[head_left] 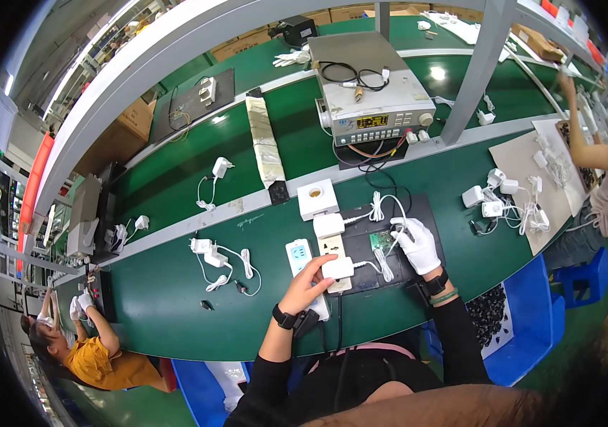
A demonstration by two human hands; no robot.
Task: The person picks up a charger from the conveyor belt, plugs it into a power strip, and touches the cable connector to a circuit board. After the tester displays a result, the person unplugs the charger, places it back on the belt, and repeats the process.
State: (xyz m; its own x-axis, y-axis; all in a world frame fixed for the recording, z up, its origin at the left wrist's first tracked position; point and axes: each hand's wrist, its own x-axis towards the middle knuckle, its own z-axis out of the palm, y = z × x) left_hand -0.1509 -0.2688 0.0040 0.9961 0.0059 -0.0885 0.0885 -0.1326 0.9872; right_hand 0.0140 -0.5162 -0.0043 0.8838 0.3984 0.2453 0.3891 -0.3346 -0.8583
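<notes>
My bare left hand (pixel 305 286) has its thumb and fingers around the near end of a white power adapter (pixel 338 268), which is plugged into a white power strip (pixel 332 247). A second white adapter (pixel 328 225) sits at the strip's far end. My right hand (pixel 418 247), in a white glove, pinches the end of a thin white cable (pixel 401 203) beside a small green circuit board (pixel 380 240). The plug itself is hidden by the fingers. Strip and board lie on a black mat (pixel 421 213); a coiled cable (pixel 385 267) runs from the nearer adapter.
A bench instrument (pixel 382 117) with a lit display stands behind, next to a grey frame post (pixel 478 71). Adapters with cords (pixel 211 255) lie left, more (pixel 493 206) right. A white box (pixel 317 199) sits beyond the strip. Blue bins (pixel 525 320) are below the edge; people work at both sides.
</notes>
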